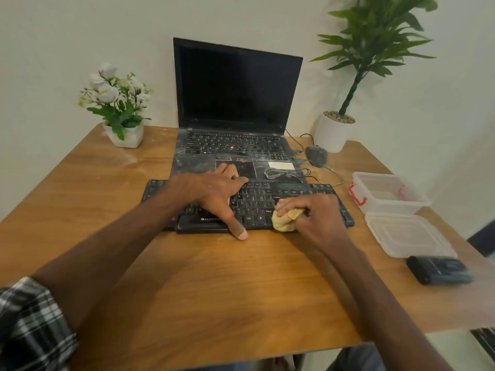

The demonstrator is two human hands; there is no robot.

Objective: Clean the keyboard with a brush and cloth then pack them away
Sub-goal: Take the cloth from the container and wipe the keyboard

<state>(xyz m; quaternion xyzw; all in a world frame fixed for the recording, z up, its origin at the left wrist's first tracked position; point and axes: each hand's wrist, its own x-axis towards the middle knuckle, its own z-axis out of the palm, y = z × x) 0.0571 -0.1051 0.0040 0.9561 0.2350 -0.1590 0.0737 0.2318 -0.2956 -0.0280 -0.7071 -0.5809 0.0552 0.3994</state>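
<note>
Keyboard (257,202) could skid toward the laptop (235,87) if the right hand (318,212), fingers (289,204) curled round the cloth (284,222), scrubs hard while the left hand (211,191), fingers spread, eases off.

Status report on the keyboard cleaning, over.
Left hand flat on keyboard, steadying. Right hand grips cloth, on the keys. Coiled cable lies behind, not blocking.

Left sleeve: black-and-white plaid woven shirt sleeve (29,325), seen at the lower left corner, with its edge ending high on the arm.
Left forearm: bare from the sleeve edge down to the left hand (211,194).
Right forearm: bare along its whole visible length to the right hand (316,212).
Legs: blue-grey fabric (359,357) at the bottom edge, too blurred to identify the garment.
</note>
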